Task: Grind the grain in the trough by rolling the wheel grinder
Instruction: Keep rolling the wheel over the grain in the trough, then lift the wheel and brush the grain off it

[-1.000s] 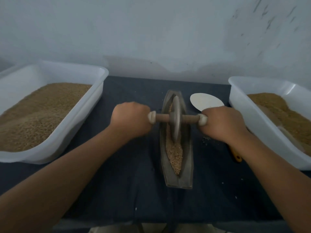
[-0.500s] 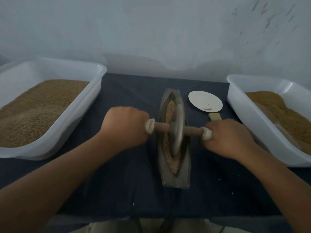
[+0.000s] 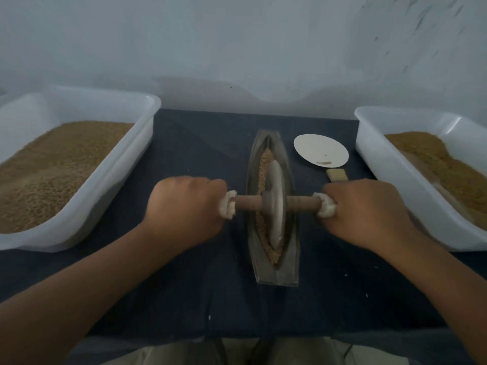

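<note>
The left hand (image 3: 184, 209) and the right hand (image 3: 369, 209) are both curled into fists, each gripping one end of the wooden axle (image 3: 247, 202) of the wheel grinder (image 3: 276, 204). The left holds the 9 o'clock end and the right the 3 o'clock end. A white cloth wrapping (image 3: 228, 206) shows at each end, just where the fingers close round it. The axle lies level across the trough (image 3: 274, 272).

The stone wheel stands upright on its edge in the groove, about mid-length and a little toward the near, 6 o'clock end. The trough is long and boat-shaped, running from 12 to 6 o'clock in the middle of the dark blue cloth (image 3: 184, 285) that covers the table. Coarse brown grain (image 3: 264, 164) lies along the groove, heaped toward 12 o'clock beyond the wheel and in a thin line past its near rim.

At about 1 o'clock from the trough lies a flat white disc (image 3: 320, 150), with a small tan piece (image 3: 336, 175) just on its near side, partly behind the right hand. At 9 o'clock sits a white plastic tub (image 3: 118, 180) full of tan grain. At 3 o'clock a second white tub (image 3: 382, 167) holds a browner heap (image 3: 434, 159). A pale wall (image 3: 237, 48) rises at 12 o'clock.
</note>
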Available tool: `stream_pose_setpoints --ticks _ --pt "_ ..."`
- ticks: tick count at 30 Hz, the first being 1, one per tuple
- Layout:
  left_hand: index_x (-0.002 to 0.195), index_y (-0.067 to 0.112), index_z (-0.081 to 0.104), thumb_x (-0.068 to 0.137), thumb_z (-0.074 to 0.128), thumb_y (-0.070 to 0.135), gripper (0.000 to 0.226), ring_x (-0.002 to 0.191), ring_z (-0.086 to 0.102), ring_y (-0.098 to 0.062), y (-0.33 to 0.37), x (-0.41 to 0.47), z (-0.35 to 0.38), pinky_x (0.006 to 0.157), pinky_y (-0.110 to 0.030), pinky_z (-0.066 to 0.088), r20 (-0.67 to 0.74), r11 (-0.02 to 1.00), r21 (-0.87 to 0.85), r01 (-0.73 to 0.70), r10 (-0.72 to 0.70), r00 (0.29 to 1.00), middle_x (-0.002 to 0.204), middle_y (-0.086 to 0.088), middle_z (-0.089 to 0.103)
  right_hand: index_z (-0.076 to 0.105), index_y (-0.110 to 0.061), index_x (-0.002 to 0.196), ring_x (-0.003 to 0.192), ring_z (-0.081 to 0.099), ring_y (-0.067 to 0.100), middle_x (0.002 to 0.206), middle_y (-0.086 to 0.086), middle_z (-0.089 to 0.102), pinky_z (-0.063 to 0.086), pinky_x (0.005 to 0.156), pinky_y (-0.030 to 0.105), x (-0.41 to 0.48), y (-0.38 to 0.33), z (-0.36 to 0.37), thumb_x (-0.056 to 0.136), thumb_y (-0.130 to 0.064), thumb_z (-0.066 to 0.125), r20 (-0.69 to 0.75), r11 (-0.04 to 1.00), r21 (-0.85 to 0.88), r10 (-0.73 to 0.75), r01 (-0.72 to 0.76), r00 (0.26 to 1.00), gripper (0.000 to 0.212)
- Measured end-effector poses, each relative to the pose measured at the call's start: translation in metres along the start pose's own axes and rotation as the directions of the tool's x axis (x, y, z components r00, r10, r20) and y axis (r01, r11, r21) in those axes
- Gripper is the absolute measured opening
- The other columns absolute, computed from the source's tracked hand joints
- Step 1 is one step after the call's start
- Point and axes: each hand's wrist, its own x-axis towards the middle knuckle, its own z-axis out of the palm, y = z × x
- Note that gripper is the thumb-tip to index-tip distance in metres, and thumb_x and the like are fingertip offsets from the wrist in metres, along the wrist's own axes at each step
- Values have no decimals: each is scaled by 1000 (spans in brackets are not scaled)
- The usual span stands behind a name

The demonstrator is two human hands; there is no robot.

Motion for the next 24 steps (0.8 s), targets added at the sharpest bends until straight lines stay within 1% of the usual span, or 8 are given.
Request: stream_pose_setpoints --ticks 4,6,8,10,13,17,21,24 --pt "63 24 37 95 51 47 42 47 41 -21 -4 37 17 51 -24 21 118 992 105 70 -82 990 57 10 39 49 -29 64 51 48 15 54 -10 47 29 49 27 27 2 16 95 -58 45 26 996 -48 82 -81 996 43" --pt "63 24 35 96 53 46 45 56 54 -24 -11 75 35 53 -27 32 190 981 121 154 -175 966 61 7 47 52 -25 67 56 48 20 61 -7 51 31 53 29 58 4 26 98 -52 48 17 989 -40 143 -143 990 41" --pt "63 23 41 96 54 53 46 60 57 -25 -15 102 45 56 -28 38 228 972 122 201 -224 947 63 6 49 51 -23 66 59 47 19 64 -5 53 30 54 30 82 6 30 96 -44 50 32 984 -28 177 -176 984 36" --pt "63 23 49 94 52 58 46 55 52 -20 -15 106 46 53 -26 33 236 972 135 192 -220 947 62 6 52 54 -23 65 62 50 19 67 -5 54 34 56 31 88 7 26 93 -42 50 107 983 -19 182 -181 977 34" --pt "61 25 43 90 52 49 38 52 50 -19 -12 74 38 51 -25 28 200 980 160 119 -150 968 59 9 47 56 -25 63 60 53 15 64 -6 57 40 55 31 62 10 17 85 -50 48 236 993 -9 116 -117 965 35" --pt "61 29 36 89 50 54 40 48 37 -12 -3 37 17 48 -24 20 215 989 126 77 -103 971 57 11 40 57 -29 63 56 56 9 59 -7 58 38 48 29 29 9 -6 65 -65 39 349 999 41 19 -35 937 40" --pt "64 26 45 90 48 54 39 50 41 -9 3 32 6 48 -26 23 279 985 97 142 -164 946 59 10 48 58 -34 75 65 59 6 71 -10 63 48 55 32 36 3 -23 71 -58 60 424 997 77 -9 -26 905 24" --pt "65 27 48 90 52 52 36 55 50 -11 4 28 10 50 -28 31 306 970 44 241 -242 921 62 10 53 51 -44 89 72 59 3 81 -15 64 51 60 32 45 1 -36 69 -62 72 393 978 208 -74 -11 916 35"
